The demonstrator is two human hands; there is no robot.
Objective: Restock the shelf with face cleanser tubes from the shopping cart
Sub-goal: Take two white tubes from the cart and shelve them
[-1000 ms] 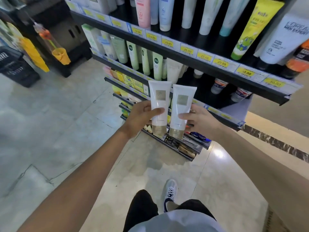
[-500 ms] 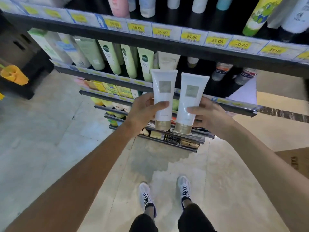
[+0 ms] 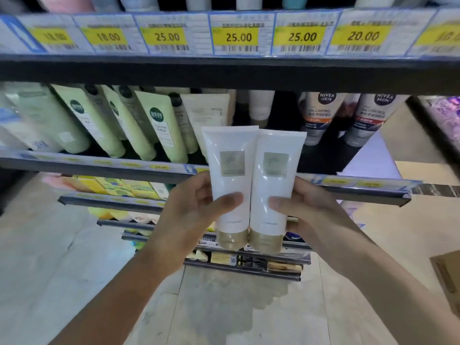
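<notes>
Two white face cleanser tubes with gold caps stand upright side by side, caps down, in front of the second shelf point(image 3: 361, 188). My left hand point(image 3: 194, 210) grips the left tube point(image 3: 230, 175), thumb across its front. My right hand point(image 3: 313, 212) grips the right tube point(image 3: 273, 180) the same way. The tubes touch each other along their sides. Behind them on the shelf is a dark gap point(image 3: 242, 115) with one white tube point(image 3: 260, 105) at the back. The shopping cart is out of view.
Green tubes point(image 3: 159, 128) fill the shelf to the left of the gap, Nivea Men tubes point(image 3: 321, 115) to the right. A price-label rail point(image 3: 239, 36) runs overhead. Lower shelves point(image 3: 244, 267) hold boxes. A cardboard box point(image 3: 448, 277) lies at the right on the floor.
I have stepped closer to the shelving, and both hands have carried the two tubes forward and up toward the second shelf. Both grips are unchanged.
</notes>
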